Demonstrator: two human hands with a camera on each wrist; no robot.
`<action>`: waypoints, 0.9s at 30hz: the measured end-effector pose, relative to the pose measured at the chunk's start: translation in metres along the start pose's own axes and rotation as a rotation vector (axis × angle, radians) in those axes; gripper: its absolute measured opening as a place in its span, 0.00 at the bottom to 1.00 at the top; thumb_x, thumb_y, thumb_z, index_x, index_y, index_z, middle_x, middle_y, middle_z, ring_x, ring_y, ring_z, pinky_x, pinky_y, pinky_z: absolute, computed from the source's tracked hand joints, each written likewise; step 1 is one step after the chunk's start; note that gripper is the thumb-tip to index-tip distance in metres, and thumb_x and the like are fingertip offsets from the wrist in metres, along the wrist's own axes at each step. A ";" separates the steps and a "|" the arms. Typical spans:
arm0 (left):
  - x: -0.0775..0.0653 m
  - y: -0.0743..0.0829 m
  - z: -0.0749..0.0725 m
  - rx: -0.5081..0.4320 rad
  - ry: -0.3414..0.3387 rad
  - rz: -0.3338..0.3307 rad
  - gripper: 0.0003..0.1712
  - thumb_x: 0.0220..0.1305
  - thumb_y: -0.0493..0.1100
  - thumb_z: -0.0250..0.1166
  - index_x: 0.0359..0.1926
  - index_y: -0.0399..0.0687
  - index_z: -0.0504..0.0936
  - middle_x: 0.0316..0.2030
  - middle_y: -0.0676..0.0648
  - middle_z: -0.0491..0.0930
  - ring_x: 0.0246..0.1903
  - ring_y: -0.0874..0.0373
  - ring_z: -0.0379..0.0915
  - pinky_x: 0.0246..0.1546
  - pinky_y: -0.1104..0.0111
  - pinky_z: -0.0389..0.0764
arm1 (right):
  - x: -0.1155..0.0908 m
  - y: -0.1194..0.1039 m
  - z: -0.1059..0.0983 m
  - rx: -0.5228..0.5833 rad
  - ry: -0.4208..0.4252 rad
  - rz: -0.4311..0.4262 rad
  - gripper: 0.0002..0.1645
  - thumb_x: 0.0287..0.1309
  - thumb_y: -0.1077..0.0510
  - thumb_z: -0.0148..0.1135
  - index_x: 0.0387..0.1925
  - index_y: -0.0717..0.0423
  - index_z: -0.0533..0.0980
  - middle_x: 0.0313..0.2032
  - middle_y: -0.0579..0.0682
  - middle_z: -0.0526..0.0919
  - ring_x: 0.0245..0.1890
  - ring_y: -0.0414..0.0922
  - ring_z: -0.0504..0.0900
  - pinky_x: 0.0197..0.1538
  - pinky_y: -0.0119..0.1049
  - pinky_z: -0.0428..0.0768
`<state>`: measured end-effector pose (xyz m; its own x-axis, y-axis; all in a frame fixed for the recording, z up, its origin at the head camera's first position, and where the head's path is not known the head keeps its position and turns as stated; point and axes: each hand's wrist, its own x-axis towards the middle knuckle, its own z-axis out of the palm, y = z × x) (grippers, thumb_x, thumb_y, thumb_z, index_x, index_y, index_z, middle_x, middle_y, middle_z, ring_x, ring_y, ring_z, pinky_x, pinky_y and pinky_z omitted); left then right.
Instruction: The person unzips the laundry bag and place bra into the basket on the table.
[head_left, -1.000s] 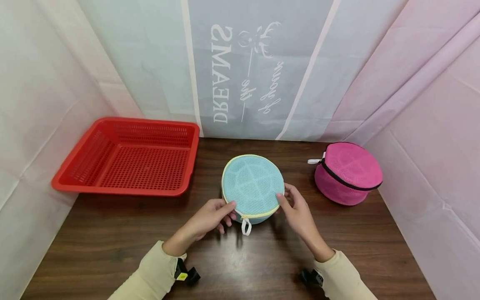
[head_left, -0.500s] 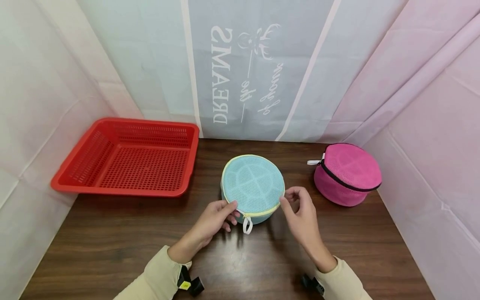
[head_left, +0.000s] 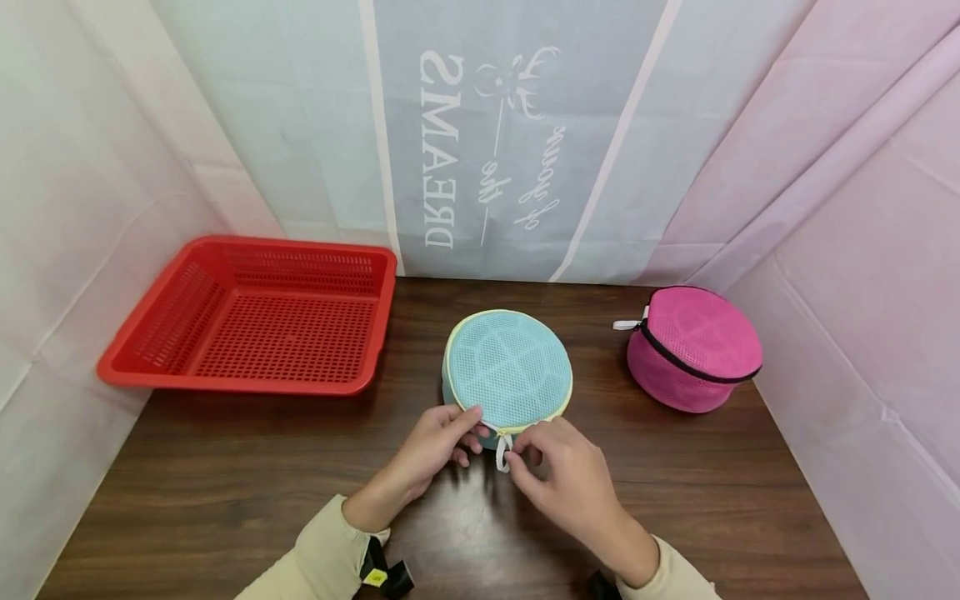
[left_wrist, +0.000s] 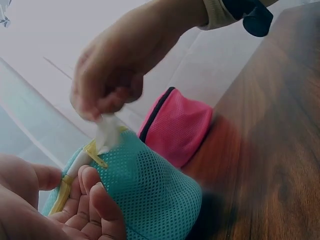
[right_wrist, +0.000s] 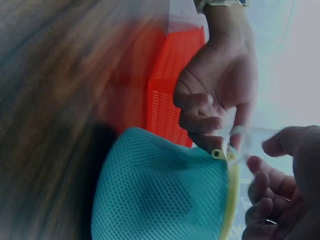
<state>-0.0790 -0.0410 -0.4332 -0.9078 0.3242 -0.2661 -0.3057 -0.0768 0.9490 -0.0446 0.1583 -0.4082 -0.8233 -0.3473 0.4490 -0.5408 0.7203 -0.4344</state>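
Observation:
A round light-blue mesh laundry bag (head_left: 510,367) with yellow piping stands on the wooden table. My left hand (head_left: 438,442) pinches its near-left rim, thumb on the piping and fingers below the edge. A white loop tab (head_left: 503,454) hangs from the zipper at the front; it is blurred in both wrist views. My right hand (head_left: 566,475) is at this tab, its fingertips beside or touching the loop. In the right wrist view, the right thumb (right_wrist: 282,142) and forefinger stand apart, with the loop just beyond them.
A red perforated plastic basket (head_left: 292,333) sits at the back left. To the right stands a pink mesh bag (head_left: 697,358) with a black zipper and white tab. Fabric curtains (head_left: 592,167) surround the table (head_left: 225,492) at back and sides.
My right hand has let go of the bag's right side and moved left along the front to the white loop tab. My left hand still holds the rim, shifted slightly right.

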 end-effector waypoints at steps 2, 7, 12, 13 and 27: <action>0.000 0.000 0.000 0.003 -0.002 0.001 0.23 0.66 0.53 0.58 0.38 0.33 0.77 0.31 0.43 0.79 0.25 0.60 0.73 0.21 0.73 0.74 | -0.002 -0.001 0.003 -0.036 -0.033 0.015 0.10 0.47 0.53 0.68 0.24 0.36 0.73 0.22 0.33 0.68 0.25 0.33 0.66 0.24 0.25 0.65; 0.001 0.000 0.000 0.013 -0.005 0.004 0.23 0.66 0.53 0.58 0.37 0.33 0.77 0.29 0.44 0.79 0.24 0.60 0.72 0.20 0.74 0.73 | -0.002 -0.002 0.010 -0.089 -0.031 0.045 0.10 0.47 0.50 0.69 0.23 0.36 0.73 0.21 0.32 0.67 0.24 0.31 0.65 0.22 0.25 0.64; 0.001 0.000 0.000 0.030 -0.007 0.004 0.22 0.66 0.53 0.57 0.32 0.34 0.77 0.25 0.45 0.77 0.21 0.60 0.67 0.17 0.75 0.67 | -0.002 -0.001 0.013 -0.150 -0.004 0.062 0.11 0.47 0.46 0.70 0.21 0.38 0.74 0.19 0.33 0.69 0.23 0.30 0.64 0.21 0.24 0.64; 0.002 0.000 0.001 0.033 -0.009 0.003 0.22 0.66 0.53 0.57 0.32 0.35 0.77 0.25 0.46 0.76 0.20 0.60 0.66 0.16 0.75 0.66 | -0.002 0.000 0.014 -0.167 0.007 0.056 0.12 0.47 0.45 0.71 0.21 0.39 0.74 0.19 0.33 0.68 0.23 0.30 0.65 0.21 0.24 0.64; 0.002 0.002 0.004 0.063 -0.057 -0.012 0.22 0.67 0.52 0.56 0.27 0.37 0.77 0.21 0.50 0.74 0.19 0.61 0.65 0.16 0.75 0.64 | -0.004 0.004 0.023 -0.373 0.186 -0.046 0.14 0.45 0.46 0.71 0.19 0.48 0.76 0.17 0.41 0.75 0.22 0.42 0.72 0.19 0.33 0.68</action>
<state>-0.0799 -0.0368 -0.4314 -0.8856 0.3783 -0.2694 -0.2961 -0.0131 0.9551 -0.0470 0.1485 -0.4294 -0.7359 -0.2947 0.6096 -0.4486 0.8866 -0.1129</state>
